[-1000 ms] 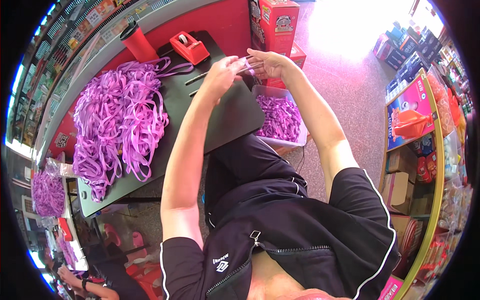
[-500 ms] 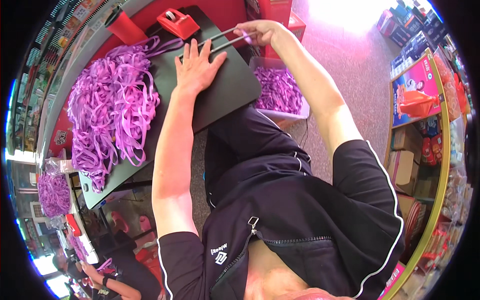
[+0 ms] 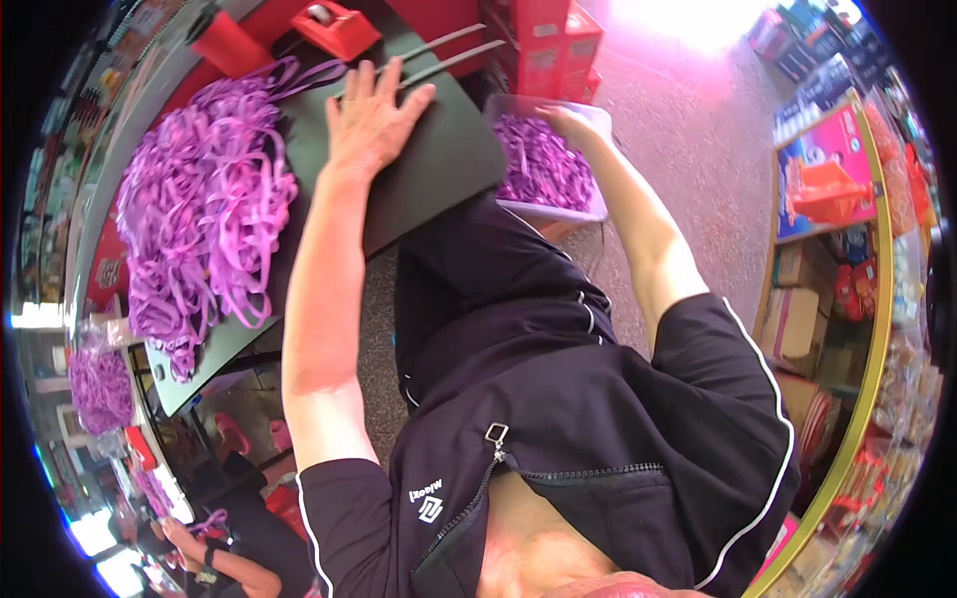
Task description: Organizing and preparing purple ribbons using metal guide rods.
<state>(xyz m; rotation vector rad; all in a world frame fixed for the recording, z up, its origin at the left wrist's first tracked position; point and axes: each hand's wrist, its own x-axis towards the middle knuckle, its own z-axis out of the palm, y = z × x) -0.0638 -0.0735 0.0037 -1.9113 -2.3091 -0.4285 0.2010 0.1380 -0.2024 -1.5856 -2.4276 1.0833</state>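
Note:
My left hand (image 3: pixel 371 125) lies flat with its fingers spread on the dark table (image 3: pixel 439 169), over two thin metal rods (image 3: pixel 454 68). The rods' free ends stick out past the table's right edge. A large heap of purple ribbon loops (image 3: pixel 209 209) is piled left of that hand, with a strand trailing toward the red tape dispenser (image 3: pixel 336 30). My right hand (image 3: pixel 575 128) is over the far right part of a pale plastic bin (image 3: pixel 558 211), which holds many short purple ribbon pieces (image 3: pixel 538 164). Its fingers are smeared, and whether anything is in them does not show.
A red cup with a dark lid (image 3: pixel 227 42) stands at the table's far left. Red boxes (image 3: pixel 548 50) are stacked behind the bin. Shelves of goods (image 3: pixel 827 289) line the right side. At lower left another person (image 3: pixel 234 568) works near more purple ribbon (image 3: pixel 100 389).
My right hand has left the rod ends, where a bit of purple showed at its fingers, and moved down and right to the bin. My left hand stays on the rods. The view has shifted slightly.

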